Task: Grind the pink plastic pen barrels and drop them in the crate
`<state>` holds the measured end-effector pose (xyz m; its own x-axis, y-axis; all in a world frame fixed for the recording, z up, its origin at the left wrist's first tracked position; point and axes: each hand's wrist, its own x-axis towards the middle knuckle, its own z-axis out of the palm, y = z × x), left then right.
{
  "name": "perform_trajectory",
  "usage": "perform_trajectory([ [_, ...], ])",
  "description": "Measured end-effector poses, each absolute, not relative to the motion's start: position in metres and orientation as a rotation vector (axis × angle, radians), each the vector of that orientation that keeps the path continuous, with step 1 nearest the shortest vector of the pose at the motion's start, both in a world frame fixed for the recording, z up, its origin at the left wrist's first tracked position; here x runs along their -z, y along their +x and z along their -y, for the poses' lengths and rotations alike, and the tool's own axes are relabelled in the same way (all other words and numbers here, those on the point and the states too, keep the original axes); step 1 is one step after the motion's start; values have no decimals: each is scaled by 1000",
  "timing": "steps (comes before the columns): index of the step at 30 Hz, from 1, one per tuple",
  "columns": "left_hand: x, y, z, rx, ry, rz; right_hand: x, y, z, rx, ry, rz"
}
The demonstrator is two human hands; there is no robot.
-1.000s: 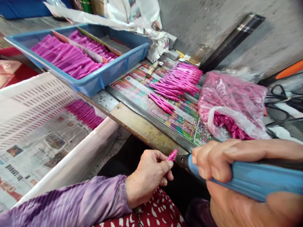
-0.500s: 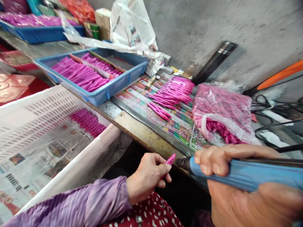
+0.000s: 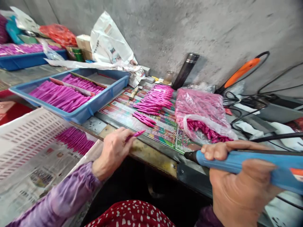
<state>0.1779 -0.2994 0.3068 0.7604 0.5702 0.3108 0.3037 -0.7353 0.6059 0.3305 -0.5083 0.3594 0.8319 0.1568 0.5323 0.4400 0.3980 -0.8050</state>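
My left fingers [image 3: 124,134] pinch a slim pink plastic piece [image 3: 135,135] over the desk [image 3: 151,154] edge, while my right fingers [image 3: 214,152] clamp a blue-handled soldering iron [image 3: 233,161], its tip aimed toward the piece.

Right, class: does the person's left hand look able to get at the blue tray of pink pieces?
Probably yes: the left hand sits just in front of the blue tray, with only the bench edge between them, though it holds a pink piece.

A workbench [image 3: 151,153] carries a blue tray [image 3: 80,111], pink pieces [image 3: 153,102], a bag [image 3: 199,107].
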Motion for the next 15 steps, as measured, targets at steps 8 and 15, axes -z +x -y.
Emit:
perform_trajectory([
  [8,-298,189,236,-498,2854,-1073,-343,345,493,213,-1090,555],
  [15,-303,189,204,-338,2999,-1226,-335,349,493,201,-1099,555],
])
